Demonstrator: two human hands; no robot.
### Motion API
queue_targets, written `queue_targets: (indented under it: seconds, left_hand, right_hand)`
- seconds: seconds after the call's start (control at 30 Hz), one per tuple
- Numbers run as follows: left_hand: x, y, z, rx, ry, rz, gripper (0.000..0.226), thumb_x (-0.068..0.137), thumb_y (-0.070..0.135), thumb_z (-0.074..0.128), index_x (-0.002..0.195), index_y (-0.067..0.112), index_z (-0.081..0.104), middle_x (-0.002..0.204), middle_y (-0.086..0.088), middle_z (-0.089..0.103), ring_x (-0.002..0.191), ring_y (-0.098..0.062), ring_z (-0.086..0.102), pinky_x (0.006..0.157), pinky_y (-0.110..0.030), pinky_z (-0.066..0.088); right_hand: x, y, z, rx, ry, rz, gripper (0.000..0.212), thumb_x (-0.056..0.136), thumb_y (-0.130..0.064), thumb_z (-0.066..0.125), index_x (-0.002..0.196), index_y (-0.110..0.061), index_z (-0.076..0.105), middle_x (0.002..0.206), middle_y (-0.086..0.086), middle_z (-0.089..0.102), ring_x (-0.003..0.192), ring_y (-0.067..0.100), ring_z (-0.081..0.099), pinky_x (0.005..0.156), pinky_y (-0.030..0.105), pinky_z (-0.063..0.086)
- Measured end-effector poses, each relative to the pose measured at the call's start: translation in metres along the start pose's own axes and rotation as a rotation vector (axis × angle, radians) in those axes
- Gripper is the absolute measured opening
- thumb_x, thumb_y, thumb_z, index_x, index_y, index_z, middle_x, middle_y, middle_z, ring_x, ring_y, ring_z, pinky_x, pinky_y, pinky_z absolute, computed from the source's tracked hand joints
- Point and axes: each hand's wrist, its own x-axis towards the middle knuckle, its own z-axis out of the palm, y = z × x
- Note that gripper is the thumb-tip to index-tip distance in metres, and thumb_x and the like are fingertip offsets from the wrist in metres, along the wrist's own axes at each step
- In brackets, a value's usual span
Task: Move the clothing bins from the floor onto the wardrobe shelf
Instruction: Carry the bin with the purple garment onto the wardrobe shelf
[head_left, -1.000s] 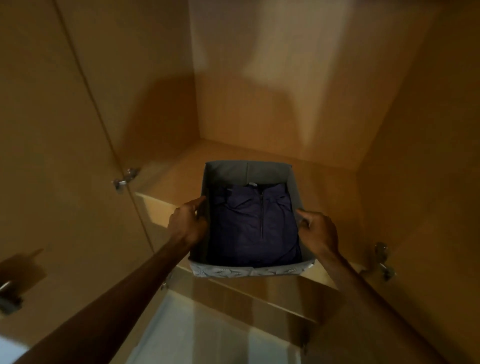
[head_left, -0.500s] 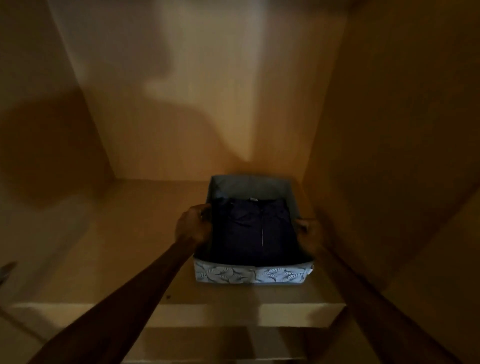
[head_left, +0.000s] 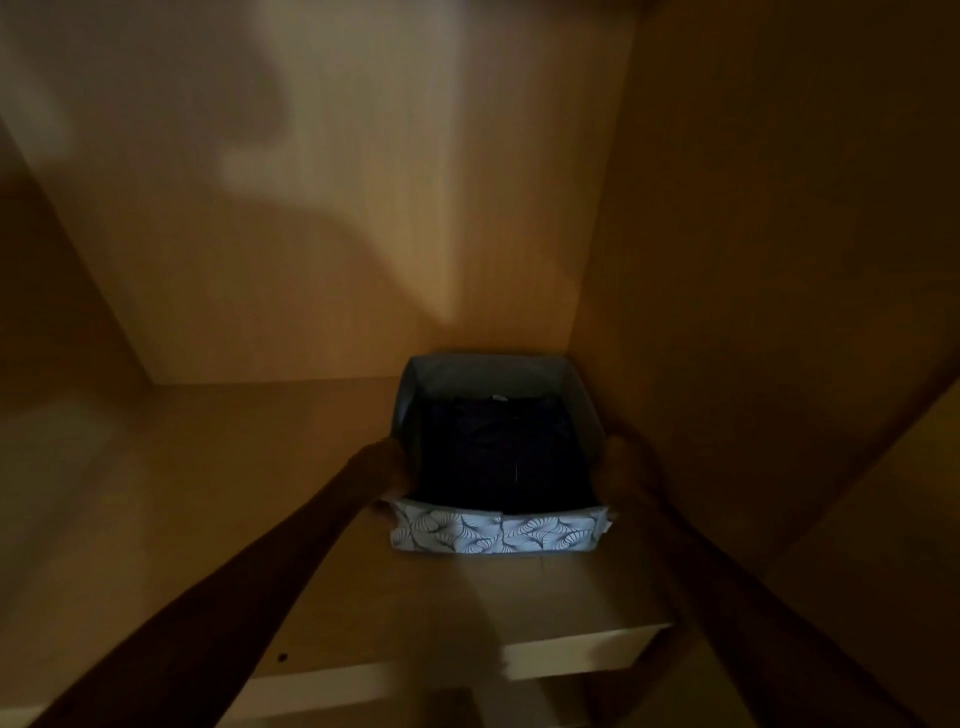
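Observation:
A grey fabric bin (head_left: 498, 535) with a white leaf pattern on its front rests on the wooden wardrobe shelf (head_left: 234, 519), tucked into the back right corner. Folded dark blue clothing (head_left: 498, 457) fills it. My left hand (head_left: 387, 470) grips the bin's left wall near the front. On the opposite side my right hand (head_left: 621, 470) grips the right wall, squeezed between the bin and the wardrobe's side panel. The scene is dim and both hands are in shadow.
The wardrobe's right side panel (head_left: 753, 312) stands right beside the bin. The back panel (head_left: 337, 234) is just behind it. Bare shelf extends to the left of the bin. The shelf's pale front edge (head_left: 571, 660) runs below.
The bin has gone from the shelf's front edge deep into the back right corner, with both hands still on its sides. The view has moved in closer and darkened.

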Motion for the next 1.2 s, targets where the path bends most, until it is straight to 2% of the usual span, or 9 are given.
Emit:
queue_targets:
  seconds: [0.07,0.2,0.37,0.53,0.63,0.83,0.97,1.1,1.2]
  left_hand:
    - [0.006,0.000,0.002,-0.121,0.110,0.098,0.021,0.093,0.008,0.057,0.107,-0.006,0.064,0.088,-0.016,0.068,0.074,-0.031,0.071,0.058,-0.034,0.060]
    - [0.012,-0.001,0.023,-0.292,0.194,0.330,0.035,0.094,0.011,0.056,0.128,0.010,0.058,0.118,-0.009,0.063,0.091,-0.023,0.064,0.071,-0.026,0.053]
    - [0.012,-0.004,0.044,-0.015,0.339,0.445,0.042,0.094,0.018,0.056,0.135,0.012,0.053,0.132,-0.010,0.060,0.117,-0.025,0.059,0.099,-0.035,0.047]
    - [0.015,-0.003,0.043,0.050,0.435,0.465,0.037,0.091,0.013,0.056,0.128,0.010,0.062,0.128,-0.012,0.065,0.118,-0.028,0.061,0.099,-0.034,0.047]
    - [0.018,-0.001,0.042,0.014,0.411,0.466,0.036,0.090,0.014,0.057,0.125,0.009,0.064,0.123,-0.013,0.068,0.111,-0.028,0.065,0.096,-0.036,0.051]
    - [0.026,0.002,0.045,-0.068,0.429,0.463,0.037,0.089,0.014,0.057,0.125,0.008,0.065,0.118,-0.016,0.070,0.103,-0.030,0.069,0.094,-0.038,0.053]
    - [0.033,0.003,0.043,-0.193,0.429,0.428,0.040,0.088,0.011,0.059,0.128,0.007,0.062,0.114,-0.019,0.070,0.093,-0.031,0.071,0.090,-0.040,0.055]
    - [0.035,-0.002,0.046,-0.218,0.383,0.457,0.047,0.087,0.013,0.066,0.133,0.006,0.056,0.106,-0.013,0.074,0.090,-0.026,0.072,0.086,-0.040,0.057]
    - [0.032,-0.008,0.053,-0.352,0.371,0.496,0.045,0.086,0.005,0.066,0.130,0.007,0.058,0.103,-0.005,0.072,0.096,-0.024,0.070,0.083,-0.030,0.056]
  right_hand:
    - [0.007,-0.007,-0.002,0.067,0.105,0.011,0.036,0.098,-0.014,0.047,0.132,-0.001,0.049,0.139,0.020,0.049,0.128,0.032,0.048,0.106,0.039,0.037]
    - [0.012,-0.018,-0.006,0.116,0.188,-0.019,0.026,0.093,-0.009,0.053,0.115,0.000,0.062,0.120,0.021,0.062,0.111,0.034,0.059,0.093,0.039,0.046]
    - [0.006,-0.013,-0.010,0.128,0.180,0.047,0.024,0.085,-0.020,0.064,0.101,-0.002,0.068,0.108,0.017,0.067,0.100,0.032,0.065,0.072,0.033,0.047]
    - [0.015,-0.012,-0.010,0.167,0.182,0.000,0.018,0.086,-0.013,0.060,0.090,0.003,0.069,0.098,0.021,0.069,0.089,0.033,0.066,0.069,0.034,0.050]
    - [0.018,-0.014,-0.010,0.190,0.184,-0.012,0.018,0.089,-0.009,0.057,0.092,0.006,0.067,0.099,0.021,0.069,0.085,0.030,0.063,0.065,0.030,0.043]
    - [0.023,-0.014,-0.002,0.260,0.225,0.012,0.022,0.094,-0.007,0.051,0.104,0.009,0.064,0.108,0.025,0.065,0.099,0.035,0.064,0.072,0.032,0.046]
    - [0.028,-0.013,0.006,0.311,0.205,0.001,0.026,0.092,-0.005,0.052,0.114,0.007,0.059,0.117,0.025,0.062,0.110,0.037,0.061,0.087,0.038,0.049]
    - [0.033,-0.009,0.015,0.324,0.186,0.016,0.038,0.093,-0.005,0.051,0.129,0.006,0.050,0.126,0.024,0.058,0.117,0.036,0.057,0.094,0.038,0.047]
    - [0.025,-0.008,0.021,0.472,0.230,-0.012,0.047,0.094,-0.005,0.050,0.140,0.001,0.042,0.133,0.020,0.055,0.124,0.035,0.053,0.102,0.040,0.043]
